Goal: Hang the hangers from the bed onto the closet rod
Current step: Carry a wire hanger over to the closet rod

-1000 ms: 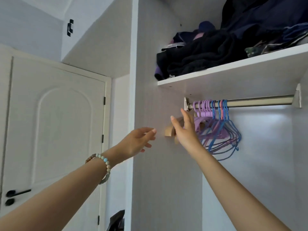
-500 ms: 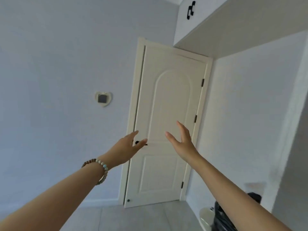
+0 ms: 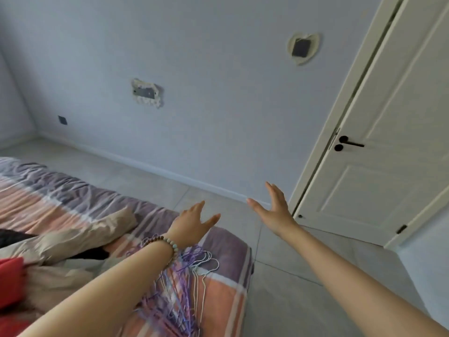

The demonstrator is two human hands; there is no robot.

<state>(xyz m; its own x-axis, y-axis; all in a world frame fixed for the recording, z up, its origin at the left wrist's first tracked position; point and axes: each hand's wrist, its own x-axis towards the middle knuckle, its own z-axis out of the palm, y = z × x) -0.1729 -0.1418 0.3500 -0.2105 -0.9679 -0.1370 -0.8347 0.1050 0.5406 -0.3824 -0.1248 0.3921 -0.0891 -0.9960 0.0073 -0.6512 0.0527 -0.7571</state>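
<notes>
Loosely outstretched left hand [image 3: 192, 227], right hand [image 3: 275, 212]; hangers [image 3: 184, 295] on bed [image 3: 227, 242].

I've got both arms stretched out; left hand [image 3: 192, 224] flat, fingers straight, above the bed [image 3: 228, 242] corner, holding nothing; right hand [image 3: 274, 212] spread above the floor [image 3: 291, 295], also holding nothing; hangers [image 3: 179, 295] piled on the striped cover under my left forearm, purple, blue, white; beaded bracelet [image 3: 167, 242] on left wrist; white door [image 3: 379, 181] at right

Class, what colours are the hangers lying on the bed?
Mostly purple hangers, a few white and pale blue; the head view shows them.
</notes>
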